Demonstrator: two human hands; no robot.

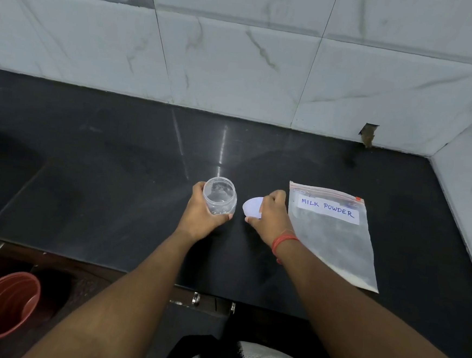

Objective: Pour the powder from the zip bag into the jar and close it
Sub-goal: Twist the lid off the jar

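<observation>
Jar (220, 196) in left hand (201, 215), lid (253, 206) in right hand (271, 215).

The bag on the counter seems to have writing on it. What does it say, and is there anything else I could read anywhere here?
"MILK POWDER": handwritten in blue capitals on a white label stuck near the top of the zip bag, which lies flat on the black counter.
No other text is visible: the clear jar in the left hand, the white lid in the right hand and the red bucket bear none.
</observation>
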